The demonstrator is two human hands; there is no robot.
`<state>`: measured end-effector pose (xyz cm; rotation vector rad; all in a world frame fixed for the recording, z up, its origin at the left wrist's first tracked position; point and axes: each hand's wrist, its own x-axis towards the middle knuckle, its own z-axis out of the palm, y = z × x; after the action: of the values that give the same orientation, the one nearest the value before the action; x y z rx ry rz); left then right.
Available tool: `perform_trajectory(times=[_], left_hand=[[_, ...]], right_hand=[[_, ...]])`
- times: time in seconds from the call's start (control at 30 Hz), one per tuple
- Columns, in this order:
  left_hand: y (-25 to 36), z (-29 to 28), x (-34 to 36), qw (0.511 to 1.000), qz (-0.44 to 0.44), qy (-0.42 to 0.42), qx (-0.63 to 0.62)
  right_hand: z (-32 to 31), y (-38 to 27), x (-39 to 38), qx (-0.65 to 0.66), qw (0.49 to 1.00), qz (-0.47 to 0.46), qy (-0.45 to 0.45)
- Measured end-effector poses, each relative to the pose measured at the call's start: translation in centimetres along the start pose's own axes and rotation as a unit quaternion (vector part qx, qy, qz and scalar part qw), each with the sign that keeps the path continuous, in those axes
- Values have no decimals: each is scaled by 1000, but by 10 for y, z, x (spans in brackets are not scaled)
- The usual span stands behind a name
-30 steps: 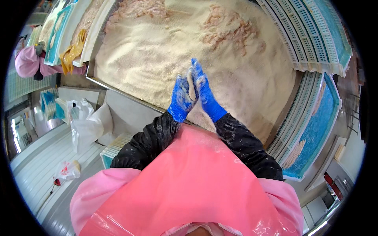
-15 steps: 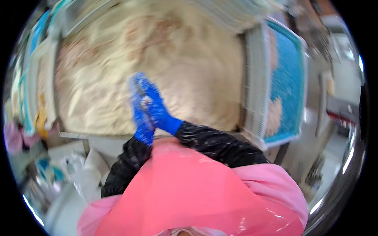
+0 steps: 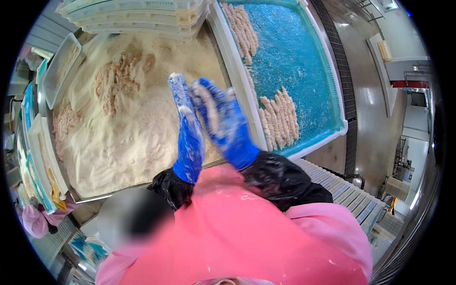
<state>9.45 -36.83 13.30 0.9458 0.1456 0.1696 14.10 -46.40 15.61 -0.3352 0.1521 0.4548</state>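
Observation:
Both my hands wear blue gloves dusted with pale crumbs. They stand close together above the right part of the breading table (image 3: 137,142), which is spread with pale crumbs. A crumb-coated strip of meat (image 3: 207,107) lies along the palm and fingers of my right hand (image 3: 227,124). My left hand (image 3: 184,121) is just beside it, flat and edge-on with fingers stretched out, a gap between the two palms. Uncoated pinkish meat strips (image 3: 118,80) lie heaped in the crumbs farther off.
Right of the table a white-rimmed tray (image 3: 339,128) with a blue lining holds two rows of coated strips (image 3: 280,118). White trays (image 3: 142,21) are stacked at the back. More trays (image 3: 61,71) line the left edge. Another stack of trays (image 3: 342,185) stands at the lower right.
My hands were pressed palm to palm and have parted, showing the coated strip on the right one. The view has swung right, bringing the blue-lined tray nearer to my hands.

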Motion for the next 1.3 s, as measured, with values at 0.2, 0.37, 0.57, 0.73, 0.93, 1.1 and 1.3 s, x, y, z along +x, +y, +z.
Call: perform_trajectory(times=[0.2,0.37,0.57,0.73,0.93,1.1,1.3], left_hand=[[2,41,9,984,71,19,161],[-18,-6,-10,969,29,66,235],[-33,-62,-40,942,-2,92,322],[-39,-124,-66,738,-42,-80,669],[2,-203,-68,576,-38,-180,796],[18,-286,-64,649,47,-47,758],[45,-330,-77,790,21,88,607]], right_hand=[[-41,-133,21,-433,893,-116,-31],[-85,-147,37,-524,848,-79,-20],[-75,-135,30,-426,904,-35,-29],[-39,-124,22,-493,856,-157,-18],[15,-19,71,-473,868,-56,-138],[-110,120,160,-748,642,-126,-107],[-184,231,146,-766,594,-128,-210]])
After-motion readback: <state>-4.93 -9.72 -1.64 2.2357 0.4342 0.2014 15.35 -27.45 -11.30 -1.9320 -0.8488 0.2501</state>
